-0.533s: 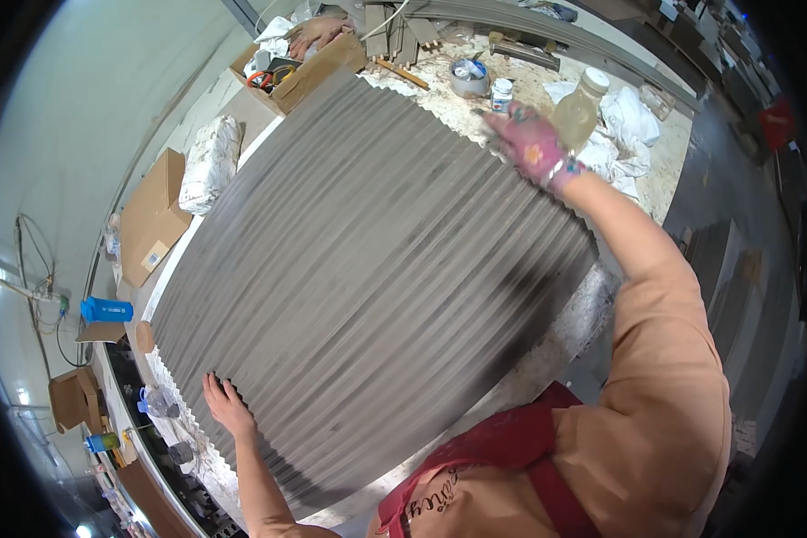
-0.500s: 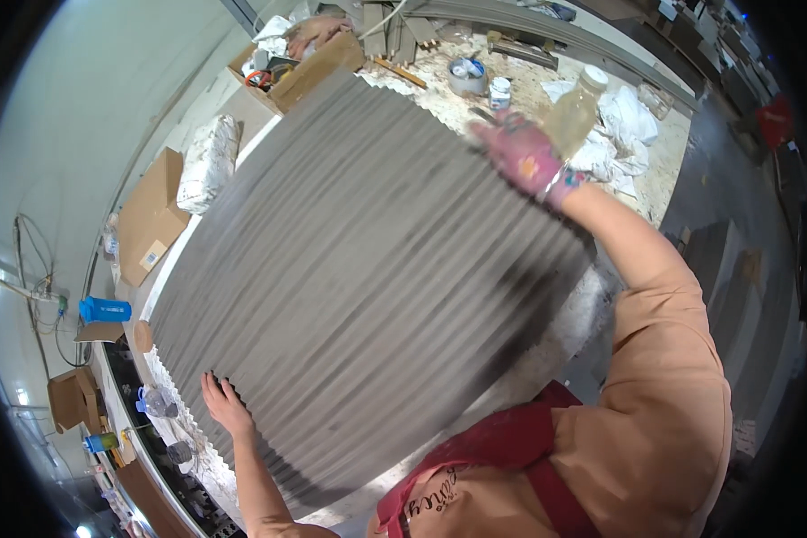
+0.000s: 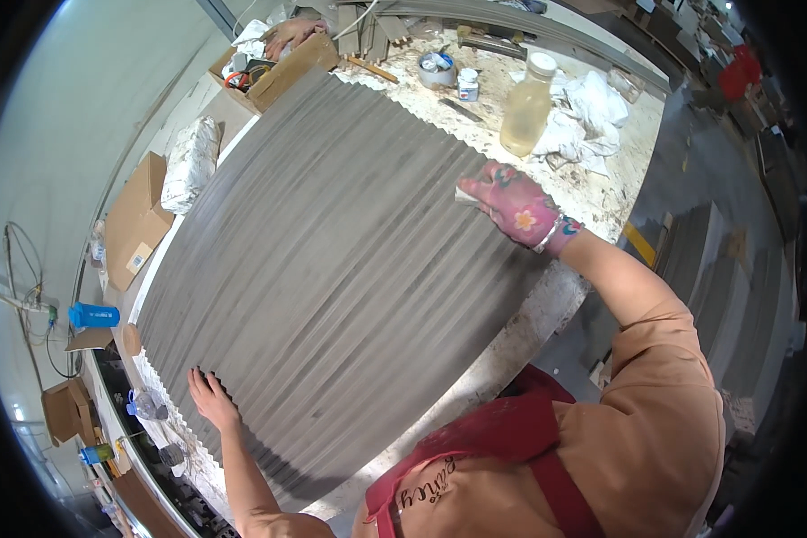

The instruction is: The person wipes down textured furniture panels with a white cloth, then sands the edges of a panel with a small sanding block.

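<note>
A large grey ribbed panel (image 3: 332, 269) with fine lengthwise grooves and wavy end edges lies across the table. My left hand (image 3: 213, 402), bare, rests flat on its near-left end with the fingers stretched out. My right hand (image 3: 516, 204) wears a pink glove with a flower pattern and is over the panel's right end. Its thumb and fingers close on a small whitish piece (image 3: 465, 195), which touches or nearly touches the grooves; its material cannot be made out. Beyond the panel's far edge, a thin dark flat tool (image 3: 461, 110) lies on the table.
A bottle of yellowish liquid (image 3: 527, 106) stands beyond my right hand, beside crumpled white cloth (image 3: 592, 117). Farther back are a tape roll (image 3: 437, 73) and a small white bottle (image 3: 468, 85). Cardboard boxes (image 3: 139, 220) and a wrapped white bundle (image 3: 191, 163) line the left side.
My right hand has come back from the far edge onto the panel, and the whitish piece now shows in its fingers. My left hand keeps its place on the panel. The view has shifted slightly.
</note>
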`<action>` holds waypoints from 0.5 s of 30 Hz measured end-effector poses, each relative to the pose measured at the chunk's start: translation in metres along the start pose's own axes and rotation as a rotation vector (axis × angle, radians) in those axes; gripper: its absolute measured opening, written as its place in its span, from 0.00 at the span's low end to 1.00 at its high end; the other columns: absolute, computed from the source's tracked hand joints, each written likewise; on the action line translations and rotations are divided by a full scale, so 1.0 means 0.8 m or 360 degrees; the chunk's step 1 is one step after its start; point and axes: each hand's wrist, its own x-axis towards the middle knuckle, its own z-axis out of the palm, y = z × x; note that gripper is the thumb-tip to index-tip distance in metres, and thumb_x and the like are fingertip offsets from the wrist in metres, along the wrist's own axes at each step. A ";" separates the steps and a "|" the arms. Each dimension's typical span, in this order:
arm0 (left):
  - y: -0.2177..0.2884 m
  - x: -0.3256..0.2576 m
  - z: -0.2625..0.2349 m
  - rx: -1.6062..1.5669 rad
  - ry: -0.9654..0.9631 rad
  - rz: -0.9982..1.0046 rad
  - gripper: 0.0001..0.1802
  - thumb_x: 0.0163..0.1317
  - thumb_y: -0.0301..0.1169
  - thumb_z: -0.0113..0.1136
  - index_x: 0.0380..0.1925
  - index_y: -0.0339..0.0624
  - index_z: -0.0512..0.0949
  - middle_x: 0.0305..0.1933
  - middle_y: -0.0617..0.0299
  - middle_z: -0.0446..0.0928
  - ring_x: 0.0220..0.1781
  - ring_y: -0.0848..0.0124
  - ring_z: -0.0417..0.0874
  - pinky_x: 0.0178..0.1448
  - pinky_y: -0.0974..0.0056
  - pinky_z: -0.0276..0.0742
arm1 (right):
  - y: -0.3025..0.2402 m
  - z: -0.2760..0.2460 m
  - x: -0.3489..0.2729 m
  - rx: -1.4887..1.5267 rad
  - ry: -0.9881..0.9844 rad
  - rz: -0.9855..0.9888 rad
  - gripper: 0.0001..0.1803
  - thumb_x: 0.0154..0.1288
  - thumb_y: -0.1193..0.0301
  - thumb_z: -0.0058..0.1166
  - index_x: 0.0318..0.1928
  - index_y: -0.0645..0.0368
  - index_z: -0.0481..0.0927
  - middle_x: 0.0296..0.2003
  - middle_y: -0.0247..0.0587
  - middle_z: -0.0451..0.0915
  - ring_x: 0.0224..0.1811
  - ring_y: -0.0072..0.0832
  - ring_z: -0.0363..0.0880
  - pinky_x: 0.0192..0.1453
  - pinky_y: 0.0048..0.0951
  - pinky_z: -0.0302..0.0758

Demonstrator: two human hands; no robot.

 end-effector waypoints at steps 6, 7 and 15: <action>0.003 0.003 0.002 0.0047 -0.0005 -0.0044 0.27 0.73 0.47 0.41 0.65 0.45 0.67 0.73 0.59 0.62 0.73 0.57 0.61 0.70 0.48 0.57 | 0.040 -0.038 0.005 -0.0450 0.0269 0.0136 0.24 0.62 0.73 0.52 0.60 0.48 0.75 0.44 0.55 0.74 0.45 0.49 0.76 0.46 0.44 0.76; 0.002 0.000 -0.002 0.0081 -0.0017 -0.0066 0.27 0.73 0.47 0.41 0.65 0.45 0.67 0.73 0.59 0.62 0.73 0.57 0.62 0.70 0.47 0.57 | 0.025 -0.031 -0.004 -0.0397 0.0271 0.0057 0.23 0.63 0.72 0.52 0.60 0.47 0.75 0.44 0.54 0.74 0.45 0.48 0.76 0.46 0.43 0.76; -0.002 0.007 0.005 0.0053 0.0013 0.0006 0.27 0.73 0.48 0.41 0.65 0.46 0.67 0.72 0.60 0.62 0.73 0.58 0.61 0.70 0.47 0.57 | 0.063 -0.042 -0.023 -0.0454 0.0315 0.0243 0.19 0.67 0.67 0.48 0.58 0.47 0.75 0.47 0.50 0.76 0.48 0.46 0.79 0.47 0.42 0.79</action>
